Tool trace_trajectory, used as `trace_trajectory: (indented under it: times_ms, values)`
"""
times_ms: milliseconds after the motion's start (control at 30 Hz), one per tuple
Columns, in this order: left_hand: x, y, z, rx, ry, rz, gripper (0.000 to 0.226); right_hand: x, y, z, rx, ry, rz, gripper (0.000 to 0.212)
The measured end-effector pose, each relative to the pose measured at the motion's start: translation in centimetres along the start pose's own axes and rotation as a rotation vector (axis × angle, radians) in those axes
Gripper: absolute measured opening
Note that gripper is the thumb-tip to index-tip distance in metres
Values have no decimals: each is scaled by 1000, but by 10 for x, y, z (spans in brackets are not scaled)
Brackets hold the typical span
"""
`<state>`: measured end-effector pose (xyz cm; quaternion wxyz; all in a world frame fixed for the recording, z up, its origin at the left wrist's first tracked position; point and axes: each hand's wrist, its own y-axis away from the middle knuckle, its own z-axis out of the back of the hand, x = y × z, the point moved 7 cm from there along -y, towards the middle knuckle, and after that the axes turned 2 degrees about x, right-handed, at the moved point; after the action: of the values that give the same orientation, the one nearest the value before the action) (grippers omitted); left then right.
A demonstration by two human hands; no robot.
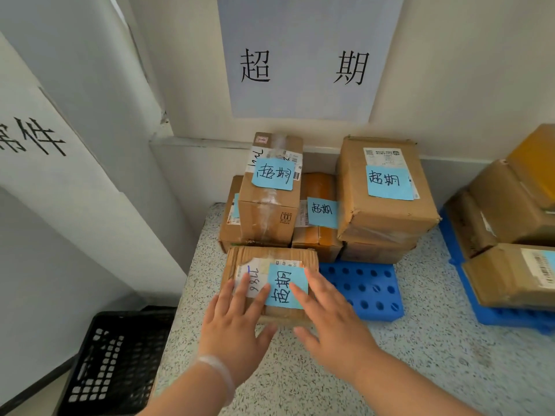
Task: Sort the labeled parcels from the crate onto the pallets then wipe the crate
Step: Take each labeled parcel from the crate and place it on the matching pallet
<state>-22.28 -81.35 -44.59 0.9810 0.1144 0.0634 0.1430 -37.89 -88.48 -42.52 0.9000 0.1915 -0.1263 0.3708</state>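
Parcel [264, 256] under left hand [237, 325], right hand [333, 319], grips released; blue pallet [363, 286], speckled surface [420, 355], wall sign [306, 55].

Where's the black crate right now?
Head view, bottom left: the black crate sits beside the left edge of the speckled surface, left of the left hand.
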Motion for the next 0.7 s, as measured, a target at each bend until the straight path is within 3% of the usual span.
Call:
trace_trajectory:
  times_ms: [133,333,533,700]
  values:
    - [3,-6,-2,6,-3,5,67,4,-7,-15,125,126,36,81]
    - [3,-14,-3,18,26,28,74,-3,-16,-12,149,159,65,85]
    - [-11,-7,15,-47,-9,2,85,-3,11,-4,-10,84,17,80]
    - [-65,16,23,-79,-14,-92,82,-20,64,8,-85,91,-31,85]
